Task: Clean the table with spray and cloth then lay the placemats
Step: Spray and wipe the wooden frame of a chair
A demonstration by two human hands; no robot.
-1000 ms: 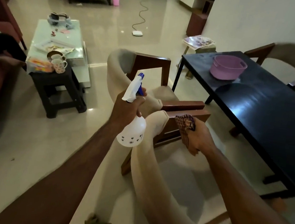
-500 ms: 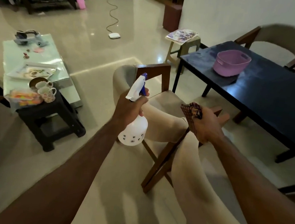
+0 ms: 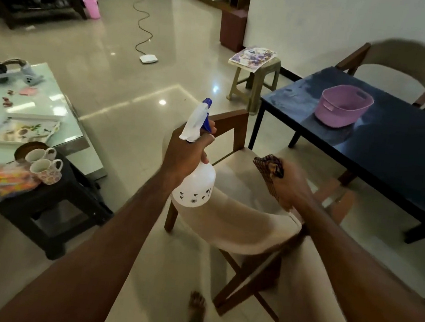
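Observation:
My left hand (image 3: 184, 155) grips the neck of a white spray bottle (image 3: 195, 185) with a blue trigger, held upright over a chair. My right hand (image 3: 289, 184) holds a dark checked cloth (image 3: 268, 168) bunched in its fingers, just above the chair's armrest. The dark dining table (image 3: 397, 155) stands to the right, beyond both hands. Floral placemats (image 3: 254, 55) lie stacked on a small stool near the table's far corner.
A beige wooden chair (image 3: 242, 217) stands between me and the table, with more chairs at the table's far side (image 3: 402, 63). A purple basket (image 3: 343, 107) sits on the table. At left are a glass coffee table (image 3: 40, 106) and a black stool (image 3: 50, 203) with cups.
The view has swung right and closer to the dining table. Both hands kept their hold on bottle and cloth and stayed over the chair.

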